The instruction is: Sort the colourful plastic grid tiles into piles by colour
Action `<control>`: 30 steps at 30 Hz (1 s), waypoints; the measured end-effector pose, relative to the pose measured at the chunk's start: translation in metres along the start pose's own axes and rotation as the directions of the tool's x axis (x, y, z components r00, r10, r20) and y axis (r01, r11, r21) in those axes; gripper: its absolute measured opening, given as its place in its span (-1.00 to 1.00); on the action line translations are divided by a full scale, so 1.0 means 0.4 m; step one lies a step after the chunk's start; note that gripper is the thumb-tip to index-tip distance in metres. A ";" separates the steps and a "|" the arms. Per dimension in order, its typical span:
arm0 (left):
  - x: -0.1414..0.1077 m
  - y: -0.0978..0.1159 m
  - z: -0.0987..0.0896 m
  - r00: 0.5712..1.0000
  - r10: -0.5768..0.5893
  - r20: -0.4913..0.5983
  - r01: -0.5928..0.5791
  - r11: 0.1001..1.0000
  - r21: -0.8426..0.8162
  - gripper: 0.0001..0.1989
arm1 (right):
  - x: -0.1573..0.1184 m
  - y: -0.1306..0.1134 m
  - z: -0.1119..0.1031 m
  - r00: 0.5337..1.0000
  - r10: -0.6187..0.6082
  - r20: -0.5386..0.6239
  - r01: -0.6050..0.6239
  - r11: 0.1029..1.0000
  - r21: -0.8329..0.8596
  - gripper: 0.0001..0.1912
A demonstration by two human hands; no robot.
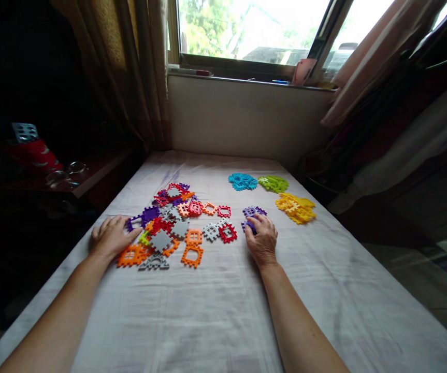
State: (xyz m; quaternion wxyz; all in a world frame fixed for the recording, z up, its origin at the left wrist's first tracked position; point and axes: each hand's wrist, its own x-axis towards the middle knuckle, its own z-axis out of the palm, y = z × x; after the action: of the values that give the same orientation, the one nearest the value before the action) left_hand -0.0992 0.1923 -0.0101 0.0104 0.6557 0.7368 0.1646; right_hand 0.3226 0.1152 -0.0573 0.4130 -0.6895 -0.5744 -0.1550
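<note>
At the left edge of a mixed heap, my left hand is closed with thumb and fingers about a purple interlocking tile that has an opening in it. My right hand rests at a small group of purple tiles; its thumb and fingertips close on one of them, partly hidden under the fingers. The heap between the hands mixes grey tiles, orange frame tiles, red tiles and more purple ones, all with notched edges.
Beyond my right hand lie a blue pile, a lime green pile and a yellow pile. A pale cloth covers the table. A dark side table with glasses stands left; a window is behind.
</note>
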 end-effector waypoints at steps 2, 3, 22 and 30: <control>-0.011 0.011 0.000 1.000 0.015 -0.028 -0.016 0.999 -0.031 -0.48 | -0.001 0.002 0.001 1.000 -0.003 -0.009 0.003 1.000 0.012 -0.75; -0.017 0.018 -0.003 0.999 0.003 -0.042 -0.006 0.998 -0.065 -0.46 | -0.001 0.003 0.002 1.000 -0.006 -0.016 0.006 1.000 0.016 -0.75; -0.131 0.366 0.012 0.622 0.657 -0.426 -0.773 0.601 -0.203 -0.77 | -0.009 -0.155 -0.049 0.954 -0.081 0.287 -0.095 0.830 0.549 -0.68; -0.160 0.419 0.061 0.486 0.746 -0.456 -0.873 0.437 -0.216 -0.82 | -0.007 -0.166 -0.054 0.950 -0.195 0.242 0.027 0.828 0.561 -0.77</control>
State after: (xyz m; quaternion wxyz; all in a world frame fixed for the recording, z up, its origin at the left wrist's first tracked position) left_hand 0.0768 0.1501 -0.0031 -0.0390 0.8779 0.2632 0.3981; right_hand 0.2665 0.0972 -0.0202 0.4955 -0.5214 -0.6882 0.0951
